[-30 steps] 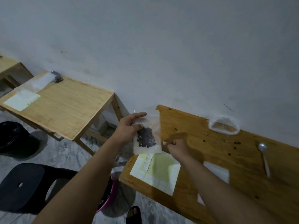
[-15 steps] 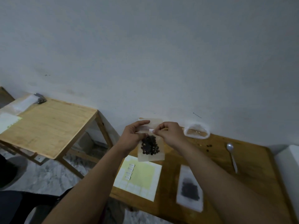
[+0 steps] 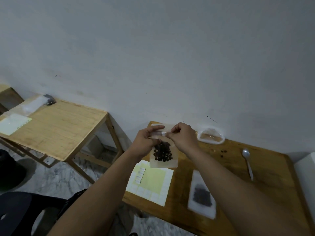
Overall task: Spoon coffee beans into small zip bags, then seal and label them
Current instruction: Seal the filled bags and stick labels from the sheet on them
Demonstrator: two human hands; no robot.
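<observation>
Head cam: L hand (image 3: 144,142) grips bag (image 3: 164,156) top, R hand (image 3: 183,138) pinches label (image 3: 164,133) onto it. Labelling step; nxt press flat.

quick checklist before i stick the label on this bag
1. Hold: left hand grips bag near its top: ok.
2. Pinch: right hand holds label at the bag's top: ok.
3. Contents: beans sit low, below the label: ok.
4. Seal: bag closed all along its top: cannot tell.
5. Alignment: label straight: cannot tell, too small.
</observation>
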